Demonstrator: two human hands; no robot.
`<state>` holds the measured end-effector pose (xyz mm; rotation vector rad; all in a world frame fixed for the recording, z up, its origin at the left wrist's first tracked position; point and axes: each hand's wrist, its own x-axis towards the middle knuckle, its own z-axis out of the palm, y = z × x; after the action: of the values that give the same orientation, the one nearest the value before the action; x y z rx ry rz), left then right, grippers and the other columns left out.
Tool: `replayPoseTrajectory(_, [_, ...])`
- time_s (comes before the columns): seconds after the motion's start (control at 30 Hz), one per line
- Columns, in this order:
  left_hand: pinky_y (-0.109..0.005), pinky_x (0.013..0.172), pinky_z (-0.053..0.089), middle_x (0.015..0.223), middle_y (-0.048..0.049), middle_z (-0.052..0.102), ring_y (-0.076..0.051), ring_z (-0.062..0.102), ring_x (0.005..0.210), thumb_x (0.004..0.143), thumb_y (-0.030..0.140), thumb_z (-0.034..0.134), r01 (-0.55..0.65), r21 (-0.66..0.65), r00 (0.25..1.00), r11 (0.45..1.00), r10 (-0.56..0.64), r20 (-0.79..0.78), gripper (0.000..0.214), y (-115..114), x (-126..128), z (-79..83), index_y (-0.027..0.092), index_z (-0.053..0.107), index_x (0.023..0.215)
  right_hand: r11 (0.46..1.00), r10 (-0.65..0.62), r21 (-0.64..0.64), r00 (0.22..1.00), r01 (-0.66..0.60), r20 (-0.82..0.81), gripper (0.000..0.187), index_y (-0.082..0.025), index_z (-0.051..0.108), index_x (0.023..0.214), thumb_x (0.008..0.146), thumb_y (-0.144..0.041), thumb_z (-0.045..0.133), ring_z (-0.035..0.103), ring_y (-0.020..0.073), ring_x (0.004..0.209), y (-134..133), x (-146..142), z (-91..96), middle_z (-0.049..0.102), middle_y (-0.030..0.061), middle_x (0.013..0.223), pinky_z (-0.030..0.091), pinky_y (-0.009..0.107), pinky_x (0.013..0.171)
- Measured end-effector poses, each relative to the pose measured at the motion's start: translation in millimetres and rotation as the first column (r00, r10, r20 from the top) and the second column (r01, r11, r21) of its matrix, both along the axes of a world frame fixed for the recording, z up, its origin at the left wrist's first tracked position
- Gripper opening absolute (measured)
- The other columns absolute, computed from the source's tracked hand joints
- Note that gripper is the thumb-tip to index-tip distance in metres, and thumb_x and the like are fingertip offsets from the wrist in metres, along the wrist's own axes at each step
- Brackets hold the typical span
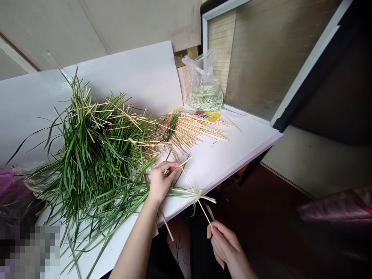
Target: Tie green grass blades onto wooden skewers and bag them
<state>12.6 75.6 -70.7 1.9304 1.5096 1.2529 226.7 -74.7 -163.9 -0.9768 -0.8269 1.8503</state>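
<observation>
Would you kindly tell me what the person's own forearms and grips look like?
The left forearm and right forearm are bare, with no sleeve in view. The left grip and right grip are slender bare hands without gloves; no ring, watch or bracelet shows.

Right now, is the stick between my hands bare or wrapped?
Wrapped: a grass blade is tied around the stick near its middle, between the left hand and right hand.

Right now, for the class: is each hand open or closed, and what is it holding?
Left hand: closed, gripping thin wooden sticks.
Right hand: closed, pinching the lower end of a thin wooden stick.
</observation>
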Motion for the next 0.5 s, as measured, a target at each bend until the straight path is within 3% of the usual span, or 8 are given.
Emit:
replayPoseTrajectory(0.2, [-0.029,0.071,0.051,0.086,-0.0042,0.077,-0.015,0.063,0.07,0.084,0.025,0.072,-0.01,0.02,1.0,1.0,0.01,-0.009,0.009,-0.4,0.1,0.4,0.02,0.079,0.087,1.0,-0.001,-0.009,1.0,0.002,0.015,0.052,-0.02,0.056,0.078,0.093,-0.07,0.058,0.015,0.0089,0.043,-0.3,0.2,4.2,0.024,-0.0127,0.048,0.021,0.02,0.039])
replayPoseTrajectory(0.5, [-0.03,0.073,0.052,0.088,-0.0052,0.078,-0.017,0.065,0.072,0.082,0.027,0.074,0.017,-0.051,0.999,0.999,-0.015,0.041,0.012,0.4,-0.9,-1.9,0.019,0.079,0.088,1.0,0.005,-0.009,1.0,-0.005,0.003,0.051,-0.02,0.056,0.078,0.093,-0.069,0.059,0.015,0.0085,0.043,0.7,-0.1,5.2,0.024,-0.0127,0.049,0.021,0.02,0.039])
